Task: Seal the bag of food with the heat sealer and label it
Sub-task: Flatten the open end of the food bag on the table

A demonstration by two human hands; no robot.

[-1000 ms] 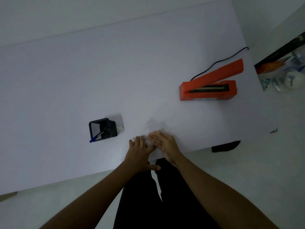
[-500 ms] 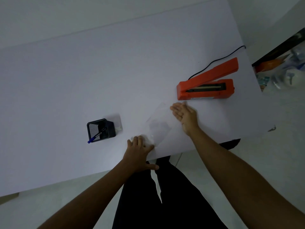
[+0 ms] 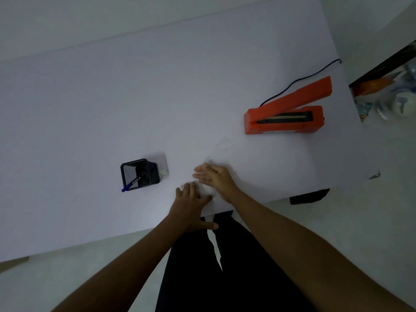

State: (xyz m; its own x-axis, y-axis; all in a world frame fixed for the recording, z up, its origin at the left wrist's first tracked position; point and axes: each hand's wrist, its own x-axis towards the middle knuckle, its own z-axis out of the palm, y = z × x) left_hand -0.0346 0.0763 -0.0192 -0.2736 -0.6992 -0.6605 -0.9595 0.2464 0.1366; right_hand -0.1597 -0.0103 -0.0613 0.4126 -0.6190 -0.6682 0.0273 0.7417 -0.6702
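Observation:
A clear plastic bag (image 3: pixel 219 152) lies flat on the white table (image 3: pixel 135 97) near its front edge, its far end pointing toward the orange heat sealer (image 3: pixel 286 114). The sealer's lid is raised. My left hand (image 3: pixel 191 203) presses flat on the bag's near end, where a pale lump of food shows. My right hand (image 3: pixel 213 179) lies flat on the bag just beyond, fingers together and pointing left. A pad of white labels (image 3: pixel 163 165) lies behind the pen holder.
A black mesh pen holder (image 3: pixel 138 174) with a blue pen (image 3: pixel 132 183) stands left of my hands. The sealer's black cord (image 3: pixel 301 79) runs to the table's right edge. Cluttered items (image 3: pixel 387 95) sit beyond that edge. My legs are below the front edge.
My right hand swept out along the bag toward the sealer, then came back to the near end beside my left hand. The left hand stayed pressed on the bag.

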